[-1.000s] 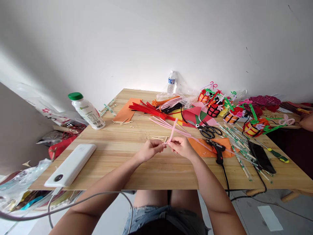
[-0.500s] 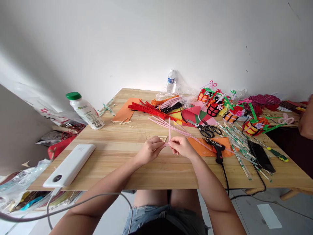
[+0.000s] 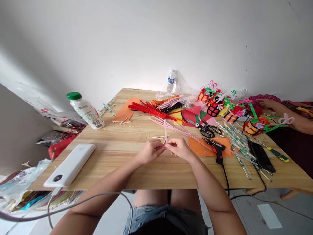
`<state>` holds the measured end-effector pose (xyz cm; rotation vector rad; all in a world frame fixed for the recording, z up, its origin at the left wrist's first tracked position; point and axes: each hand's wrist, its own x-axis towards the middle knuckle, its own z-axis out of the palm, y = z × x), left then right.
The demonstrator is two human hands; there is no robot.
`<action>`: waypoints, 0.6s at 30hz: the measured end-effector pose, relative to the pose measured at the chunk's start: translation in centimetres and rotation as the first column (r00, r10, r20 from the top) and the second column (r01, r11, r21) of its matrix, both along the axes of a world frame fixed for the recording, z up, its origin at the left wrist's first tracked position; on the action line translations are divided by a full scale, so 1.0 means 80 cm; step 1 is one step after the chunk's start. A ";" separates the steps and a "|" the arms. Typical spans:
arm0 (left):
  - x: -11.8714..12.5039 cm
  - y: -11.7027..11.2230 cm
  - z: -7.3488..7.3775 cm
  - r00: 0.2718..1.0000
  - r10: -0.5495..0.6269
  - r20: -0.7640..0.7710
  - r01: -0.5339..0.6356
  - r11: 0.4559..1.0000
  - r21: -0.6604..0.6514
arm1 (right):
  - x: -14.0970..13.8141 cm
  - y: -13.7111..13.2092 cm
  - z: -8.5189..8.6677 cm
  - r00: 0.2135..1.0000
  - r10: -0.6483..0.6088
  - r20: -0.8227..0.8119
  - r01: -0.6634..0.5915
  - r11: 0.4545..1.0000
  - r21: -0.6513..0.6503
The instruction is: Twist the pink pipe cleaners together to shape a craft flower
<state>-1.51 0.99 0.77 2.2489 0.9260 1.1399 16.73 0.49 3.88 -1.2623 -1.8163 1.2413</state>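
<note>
A pink pipe cleaner (image 3: 166, 131) stands up from between my fingertips, its lower part hidden in the grip. My left hand (image 3: 151, 151) is closed on it from the left, and my right hand (image 3: 179, 149) pinches it from the right, so the fingertips nearly meet. Just beyond my hands lie more pink pipe cleaners (image 3: 171, 126) and a few short wooden sticks (image 3: 158, 136). Farther back is a bundle of red pipe cleaners (image 3: 151, 110). To the right of my right hand a black glue gun (image 3: 218, 149) rests on an orange sheet (image 3: 198, 147).
Black scissors (image 3: 206, 130), wrapped straws (image 3: 241, 153), a phone (image 3: 261, 156) and a screwdriver (image 3: 278, 154) lie rightward. Several decorated pipe-cleaner baskets (image 3: 233, 115) stand behind them. A white bottle (image 3: 85, 111) and a power bank (image 3: 69, 165) occupy the left. Another person's arm (image 3: 288, 112) reaches in at right.
The upright pink pipe cleaner has shifted slightly left and lower, and my fingertips have come closer together. At the far right, the other person's arm has reached in over the table.
</note>
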 end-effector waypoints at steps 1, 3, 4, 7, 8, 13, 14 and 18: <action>0.000 0.000 0.000 1.000 -0.001 -0.006 0.001 1.000 0.021 | 0.000 0.000 0.000 1.000 0.001 0.005 -0.001 1.000 -0.016; 0.001 -0.001 0.000 1.000 -0.003 -0.014 0.004 0.999 0.047 | 0.000 0.001 -0.003 1.000 0.005 0.012 -0.004 0.998 -0.055; 0.001 -0.002 0.000 1.000 -0.006 -0.018 0.006 0.999 0.053 | 0.000 0.002 -0.005 1.000 0.005 0.012 -0.004 0.997 -0.076; 0.001 -0.001 0.001 1.000 -0.016 -0.023 0.017 0.998 0.057 | 0.000 0.007 -0.011 1.000 0.005 -0.005 -0.006 0.993 -0.118; 0.001 0.000 0.001 1.000 -0.016 -0.024 0.018 0.998 0.054 | 0.000 0.007 -0.011 1.000 0.000 -0.002 -0.001 0.994 -0.107; -0.003 0.007 -0.003 0.997 0.066 -0.050 -0.066 0.998 -0.004 | 0.020 -0.026 0.009 0.980 -0.123 0.155 0.088 0.973 0.215; -0.004 0.008 -0.004 0.994 0.091 -0.058 -0.092 0.996 -0.011 | 0.027 -0.043 0.013 0.987 -0.102 0.126 0.069 0.968 0.243; -0.004 0.009 -0.007 0.981 0.170 -0.091 -0.172 0.985 -0.008 | 0.062 -0.132 -0.005 0.947 0.299 -0.118 -0.290 0.953 0.087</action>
